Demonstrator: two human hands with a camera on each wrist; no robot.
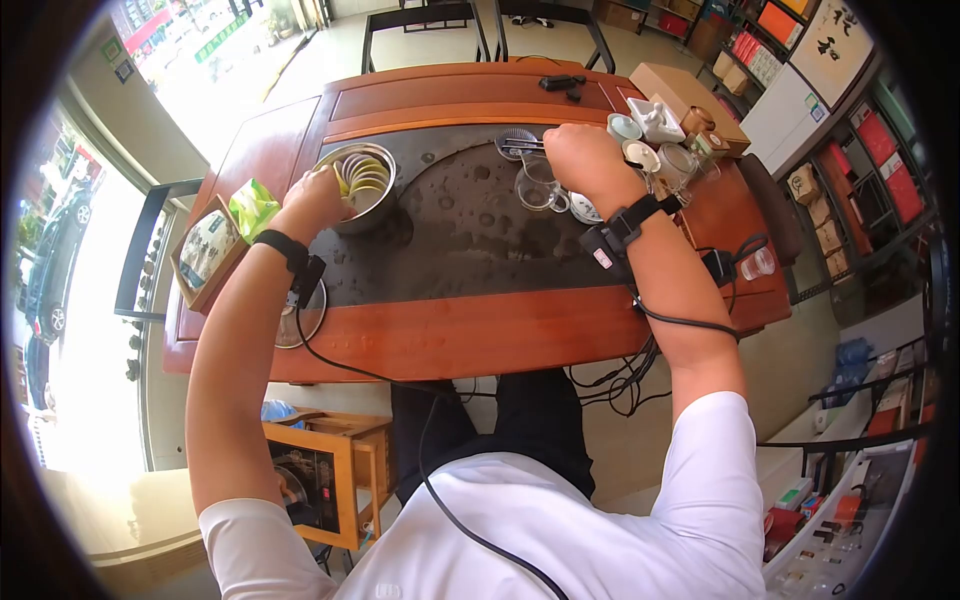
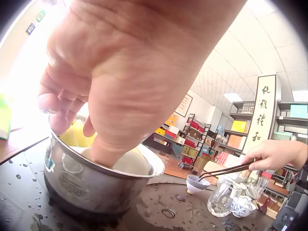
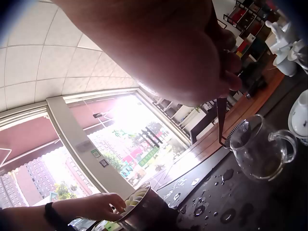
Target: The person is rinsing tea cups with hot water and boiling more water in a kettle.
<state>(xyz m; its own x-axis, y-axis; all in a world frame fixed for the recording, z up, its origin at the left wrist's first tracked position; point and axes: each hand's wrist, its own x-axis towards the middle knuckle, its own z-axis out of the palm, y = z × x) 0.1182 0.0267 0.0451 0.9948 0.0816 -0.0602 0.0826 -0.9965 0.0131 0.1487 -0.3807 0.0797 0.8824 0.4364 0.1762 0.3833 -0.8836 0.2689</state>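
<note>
My left hand (image 1: 316, 200) reaches over the rim of a steel pot (image 2: 91, 183) at the left of the dark tea tray (image 1: 450, 240). Several pale cups (image 1: 366, 178) stand in a leaning row inside the pot. In the left wrist view the thumb dips behind the near rim; I cannot tell whether the fingers grip a cup. At the tray's far right, my right hand (image 1: 592, 162) holds dark tongs (image 2: 226, 170). Their tips meet a small striped cup (image 2: 196, 184) on the tray. A glass pitcher (image 1: 540, 186) stands beside that cup, close to the right hand.
Right of the pitcher are a blue-and-white lidded bowl (image 2: 244, 207), glass jars (image 1: 676, 165) and a white dish (image 1: 655, 120). A green packet (image 1: 254, 208) and a wooden box (image 1: 207, 250) stand left of the pot. Water drops spot the tray. Cables (image 1: 625, 385) hang at the table's front edge.
</note>
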